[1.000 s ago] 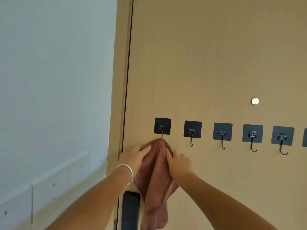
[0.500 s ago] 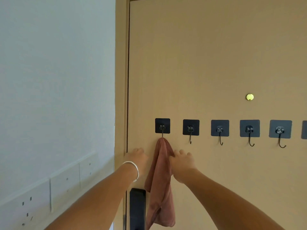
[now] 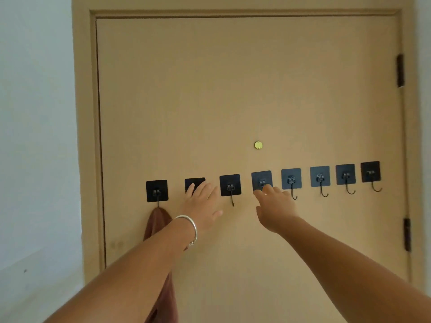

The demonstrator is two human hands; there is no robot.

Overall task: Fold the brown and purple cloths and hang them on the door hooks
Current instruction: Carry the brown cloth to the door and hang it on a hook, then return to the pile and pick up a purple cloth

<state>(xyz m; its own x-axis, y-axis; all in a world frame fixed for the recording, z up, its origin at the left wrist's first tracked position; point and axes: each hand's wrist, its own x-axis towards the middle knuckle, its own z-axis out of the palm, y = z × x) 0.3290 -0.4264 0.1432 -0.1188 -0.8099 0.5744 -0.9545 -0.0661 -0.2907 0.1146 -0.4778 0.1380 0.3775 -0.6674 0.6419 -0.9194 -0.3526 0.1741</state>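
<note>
Brown cloth (image 3: 156, 223) hangs from the leftmost hook (image 3: 157, 191) on the door (image 3: 233, 89), its lower part hidden behind the left forearm. Left hand (image 3: 202, 202) is up in front of the second hook (image 3: 195, 184), fingers straight and loosely spread, holding nothing. Right hand (image 3: 275, 209) reaches at the fourth hook (image 3: 261, 180), fingers extended and empty; purple cloth isn't in view.

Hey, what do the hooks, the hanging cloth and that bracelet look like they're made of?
Hooks: thin dark wire, probably metal, on smooth square pads, likely plastic stickers with a slight sheen. Cloth: soft brown fabric, matte, draping in folds from the leftmost hook; possibly microfibre. Bracelet: plain silvery band with a bright glint, likely polished metal.
</note>
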